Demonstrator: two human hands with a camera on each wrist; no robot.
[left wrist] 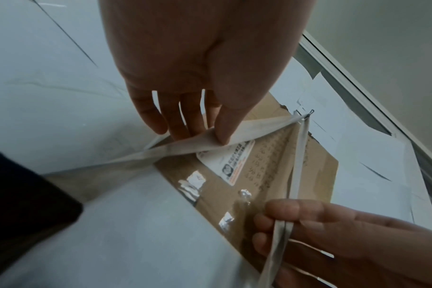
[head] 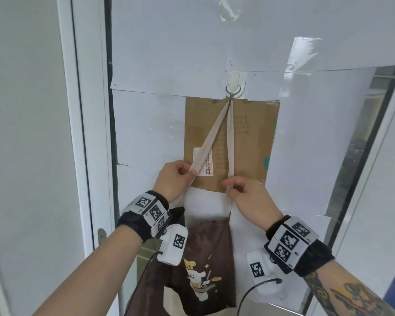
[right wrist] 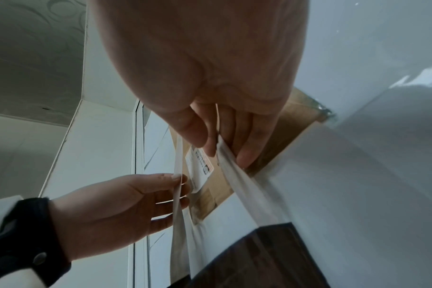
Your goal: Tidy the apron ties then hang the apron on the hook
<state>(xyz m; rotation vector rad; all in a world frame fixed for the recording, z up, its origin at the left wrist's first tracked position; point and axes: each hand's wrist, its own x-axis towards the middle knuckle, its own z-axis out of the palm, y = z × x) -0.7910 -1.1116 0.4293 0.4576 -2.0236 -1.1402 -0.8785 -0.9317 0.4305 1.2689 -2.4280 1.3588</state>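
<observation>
A brown apron (head: 205, 247) with a cartoon print hangs from a white stick-on hook (head: 231, 91) by its cream neck strap (head: 212, 135). The strap runs down from the hook in two lines. My left hand (head: 191, 173) pinches the left line between thumb and fingers, seen close in the left wrist view (left wrist: 210, 136). On the right line (head: 230, 137), my right hand (head: 232, 185) pinches lower down, and the right wrist view shows that grip (right wrist: 219, 150). The apron's lower part and waist ties are out of view.
A taped cardboard sheet (head: 253, 133) with a white label (head: 206, 165) covers the wall behind the strap, among white paper sheets. A white door frame (head: 87, 133) stands at the left, and a glass panel (head: 363, 144) at the right.
</observation>
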